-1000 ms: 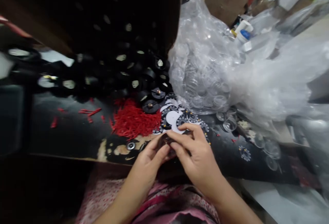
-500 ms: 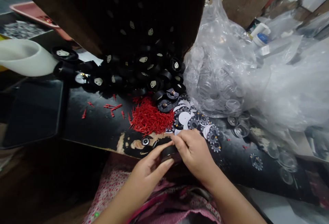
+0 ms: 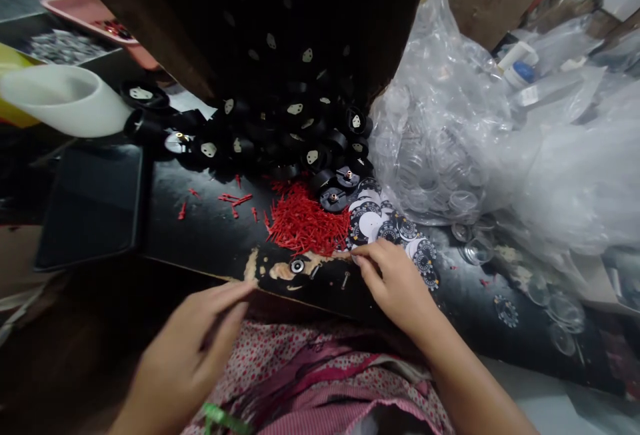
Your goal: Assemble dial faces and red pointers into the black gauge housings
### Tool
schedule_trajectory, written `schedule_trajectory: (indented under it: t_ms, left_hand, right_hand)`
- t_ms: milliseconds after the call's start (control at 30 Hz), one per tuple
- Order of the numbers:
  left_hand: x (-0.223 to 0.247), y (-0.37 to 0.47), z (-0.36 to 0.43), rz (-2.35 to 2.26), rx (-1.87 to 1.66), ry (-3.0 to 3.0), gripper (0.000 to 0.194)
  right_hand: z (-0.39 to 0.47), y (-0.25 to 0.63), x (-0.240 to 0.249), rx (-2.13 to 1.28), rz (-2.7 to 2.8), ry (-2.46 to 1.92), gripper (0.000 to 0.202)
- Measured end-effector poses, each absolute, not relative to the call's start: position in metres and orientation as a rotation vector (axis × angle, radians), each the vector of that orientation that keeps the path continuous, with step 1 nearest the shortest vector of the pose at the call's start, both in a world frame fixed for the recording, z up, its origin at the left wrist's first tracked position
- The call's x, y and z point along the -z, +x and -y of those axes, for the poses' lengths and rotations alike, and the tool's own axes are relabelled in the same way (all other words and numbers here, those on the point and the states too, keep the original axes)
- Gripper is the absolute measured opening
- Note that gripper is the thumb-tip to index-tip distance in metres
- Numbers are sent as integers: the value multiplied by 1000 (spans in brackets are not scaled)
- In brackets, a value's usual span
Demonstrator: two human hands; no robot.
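Observation:
My left hand [image 3: 193,345] is left of the table's front edge, thumb and fingers stretched out, with no object visible in it. My right hand [image 3: 397,285] is over the tabletop, thumb and index fingertip pressed together beside the printed dial discs [image 3: 371,226]; anything between them is too small to make out. Left of the discs lies a heap of small red pointers [image 3: 306,223]. In front of it are a small ring-shaped part [image 3: 297,266] and a loose screw [image 3: 345,280]. Black round housings [image 3: 333,200] are piled behind the heap.
A large dark box [image 3: 240,15] stands at the back. On the right, a clear plastic bag [image 3: 430,122] holds transparent round covers, with loose covers [image 3: 477,252] nearby. A white scoop-like container [image 3: 65,98], black flat panel [image 3: 93,202] and pink tray [image 3: 85,8] are left.
Both hands were together around a black round housing; it is now out of sight. My left hand has moved away left and toward me, while my right stays near the discs. The view has shifted slightly.

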State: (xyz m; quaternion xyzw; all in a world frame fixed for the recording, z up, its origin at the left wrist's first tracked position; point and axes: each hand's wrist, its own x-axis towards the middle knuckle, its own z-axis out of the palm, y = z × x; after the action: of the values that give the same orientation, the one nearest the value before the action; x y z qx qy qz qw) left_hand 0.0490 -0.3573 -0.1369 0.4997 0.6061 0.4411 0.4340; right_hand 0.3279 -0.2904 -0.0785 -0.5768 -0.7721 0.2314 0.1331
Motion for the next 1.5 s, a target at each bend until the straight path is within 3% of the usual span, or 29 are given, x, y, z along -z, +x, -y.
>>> schedule_trajectory:
  t_ms: [100, 200, 433, 600, 900, 1100, 1267, 1500]
  left_hand:
    - [130, 83, 332, -1413, -965, 1839, 24]
    - [130, 99, 312, -1272, -876, 2057, 23]
    - [130, 106, 297, -1186, -862, 2273, 17]
    - [126, 106, 290, -1150, -846, 2367, 16]
    - [132, 106, 289, -1134, -767, 2412, 28]
    - [134, 101, 289, -1083, -763, 2456, 33]
    - [136, 99, 289, -1032, -719, 2543, 38]
    - [133, 90, 287, -980, -804, 2557, 39]
  right_hand:
    - [291, 320, 75, -674, 2289, -1683, 18]
    - [287, 309, 73, -660, 2336, -1697, 17]
    - [278, 295, 74, -587, 2409, -1770, 15]
    - [272, 289, 73, -332, 2651, -1760, 12]
    - [262, 275, 60, -201, 2905, -1778, 10]
    - [262, 281, 64, -466, 2634, -1858, 11]
    - [286, 316, 55, -630, 1969, -2125, 6]
    - [362, 452, 37, -356, 1412, -2614, 24]
